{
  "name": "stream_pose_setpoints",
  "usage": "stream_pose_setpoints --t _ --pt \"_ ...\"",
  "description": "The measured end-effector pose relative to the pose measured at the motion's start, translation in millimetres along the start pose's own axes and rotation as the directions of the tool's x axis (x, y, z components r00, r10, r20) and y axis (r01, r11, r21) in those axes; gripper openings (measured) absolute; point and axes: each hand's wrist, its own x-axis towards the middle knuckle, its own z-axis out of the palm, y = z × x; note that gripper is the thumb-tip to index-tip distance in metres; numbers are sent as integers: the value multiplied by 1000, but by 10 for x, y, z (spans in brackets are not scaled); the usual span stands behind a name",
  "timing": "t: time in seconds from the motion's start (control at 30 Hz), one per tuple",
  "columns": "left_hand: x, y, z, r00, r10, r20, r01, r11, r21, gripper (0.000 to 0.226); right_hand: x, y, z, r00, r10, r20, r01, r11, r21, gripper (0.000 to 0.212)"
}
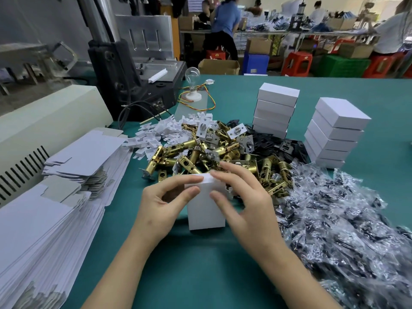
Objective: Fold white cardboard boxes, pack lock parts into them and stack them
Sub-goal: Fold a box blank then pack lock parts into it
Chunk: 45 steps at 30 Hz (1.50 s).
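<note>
White cardboard box (206, 216) stands upright on the green surface (200, 275), right in front of the person and just short of the heap of brass latches (200, 157). The left hand (162, 204) has its grip clamped on the box's top left edge, between thumb and forefinger. The right hand (243, 206) grips the top right corner, thumb on the front face. Beyond the heap stand a stack of closed boxes (276, 108) and a second stack (334, 134). Flat blanks (66, 166) lie to the left, bagged parts (347, 219) to the right.
</note>
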Motion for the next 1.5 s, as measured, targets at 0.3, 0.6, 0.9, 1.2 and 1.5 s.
stream_pose_setpoints --t 0.3,0.6,0.9,1.2,1.5 --pt "41 -22 100 894 -307 -326 189 919 -346 25 -76 -339 194 981 110 162 -9 850 -526 83" --pt "58 4 126 939 -278 -204 187 907 -378 31 703 -241 -599 972 235 11 -216 913 -346 60" --pt "22 -104 149 967 -229 -108 196 948 -252 44 1810 781 -1973 827 437 -354 -562 653 -507 60" --pt "32 -210 183 968 -234 -93 213 958 -191 39 1840 1162 -2025 792 497 -355 -602 540 -588 59" --pt "56 -268 176 957 -274 -92 259 955 -147 26 1819 1183 -2012 753 510 -415 -653 507 -562 61"
